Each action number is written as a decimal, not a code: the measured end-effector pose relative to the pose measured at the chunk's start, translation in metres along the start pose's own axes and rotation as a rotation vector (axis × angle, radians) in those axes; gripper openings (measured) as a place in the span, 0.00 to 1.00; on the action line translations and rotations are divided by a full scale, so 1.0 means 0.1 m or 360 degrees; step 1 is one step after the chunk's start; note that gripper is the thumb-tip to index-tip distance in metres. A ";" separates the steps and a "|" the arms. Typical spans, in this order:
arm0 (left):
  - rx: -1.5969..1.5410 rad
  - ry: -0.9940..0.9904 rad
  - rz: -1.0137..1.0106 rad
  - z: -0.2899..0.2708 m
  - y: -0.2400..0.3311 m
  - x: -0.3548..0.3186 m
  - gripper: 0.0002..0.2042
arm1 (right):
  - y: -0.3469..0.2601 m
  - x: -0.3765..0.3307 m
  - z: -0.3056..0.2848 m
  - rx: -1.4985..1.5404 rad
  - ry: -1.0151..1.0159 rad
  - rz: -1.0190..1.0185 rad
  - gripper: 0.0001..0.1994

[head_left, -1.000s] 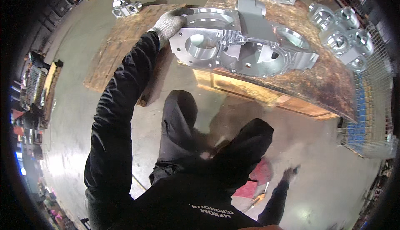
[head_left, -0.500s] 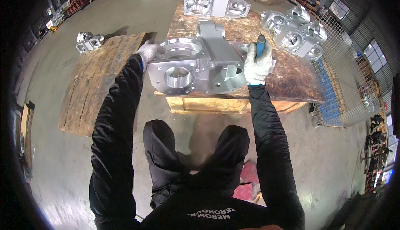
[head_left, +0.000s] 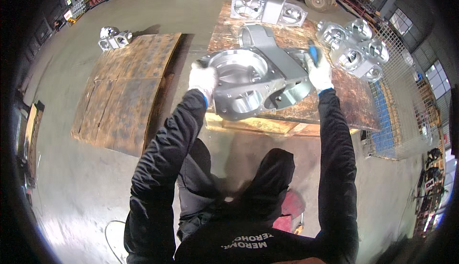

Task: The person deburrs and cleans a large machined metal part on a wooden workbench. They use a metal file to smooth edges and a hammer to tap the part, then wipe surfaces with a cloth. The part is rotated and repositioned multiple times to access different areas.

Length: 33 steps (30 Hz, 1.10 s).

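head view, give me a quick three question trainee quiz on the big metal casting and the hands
1. True or false: both gloved hands are on the big metal casting.
2. What does the right hand hold? A) a blue-handled tool B) a cup C) a rope
3. What does the casting rest on?

Key:
1. True: the left hand is at its left rim, the right hand at its right side.
2. A, a blue-handled tool.
3. A rusty metal plate on a wooden pallet.

You have one large silver machined metal housing before you, one similar housing at the rusty steel plate's far edge, two gloved hands.
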<state>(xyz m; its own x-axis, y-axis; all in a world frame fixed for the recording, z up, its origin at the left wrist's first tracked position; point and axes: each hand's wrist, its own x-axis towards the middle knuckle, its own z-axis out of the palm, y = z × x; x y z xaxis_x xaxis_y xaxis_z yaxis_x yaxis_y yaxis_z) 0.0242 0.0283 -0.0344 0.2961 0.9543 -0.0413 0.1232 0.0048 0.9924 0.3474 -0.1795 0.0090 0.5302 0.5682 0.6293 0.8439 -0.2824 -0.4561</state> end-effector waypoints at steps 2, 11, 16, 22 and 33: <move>0.0057 -0.0055 0.0039 -0.05 0.08 -0.33 0.28 | -0.07 -0.19 -0.07 0.0103 -0.0125 0.0263 0.28; 0.0175 0.0004 0.0176 -0.05 0.28 -0.68 0.24 | -0.01 -0.50 -0.04 -0.0123 0.0200 0.0252 0.23; 0.0434 0.0057 0.0396 -0.14 -0.11 0.16 0.26 | -0.48 -0.52 0.12 0.0165 0.0331 0.0248 0.24; 0.0297 -0.0193 0.0295 -0.01 -0.04 0.16 0.35 | -0.21 -0.52 0.04 0.0796 0.0249 0.0352 0.23; -0.0149 -0.0133 0.0230 -0.06 -0.03 0.14 0.30 | -1.30 -2.26 -0.02 0.0039 -0.0540 -0.0075 0.25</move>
<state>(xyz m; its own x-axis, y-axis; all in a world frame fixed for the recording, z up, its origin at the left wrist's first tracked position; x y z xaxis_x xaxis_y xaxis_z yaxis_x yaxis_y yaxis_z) 0.0221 0.0437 -0.0375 0.3824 0.9189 0.0966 -0.0136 -0.0989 0.9950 0.1182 -0.2728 -0.0724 0.4298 0.8061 0.4067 0.8625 -0.2333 -0.4491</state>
